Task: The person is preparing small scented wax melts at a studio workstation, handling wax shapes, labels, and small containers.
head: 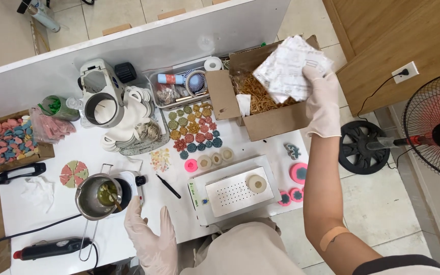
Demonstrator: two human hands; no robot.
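Head view looks straight down on a white table (36, 203) crowded with craft goods. The right hand (322, 102), gloved, is raised over the far right corner and grips a bundle of white printed packets (289, 69), thumb on top and fingers hidden beneath. The bundle hangs above an open cardboard box (266, 125) of tan shredded filler, covering part of its far side. The left hand (151, 242), also gloved, rests flat with fingers spread at the near edge, just right of a small metal pot (95, 196) on a hot plate (131, 186); it holds nothing.

Open room is scarce. A bare strip lies between the pot and a white perforated tray (232, 193) with one round disc on it, crossed only by a black tool (168, 186). The box stands at the right edge of the table, with tiled floor beyond and a fan (436, 127) well apart to the right. Rows of coloured discs (194, 127) fill the middle.

A white partition cuts off the far side. A black gun-shaped tool (52, 248) lies near the left corner, its cord running off-frame. The pot's contents are hard to make out, greenish with a stick in them.
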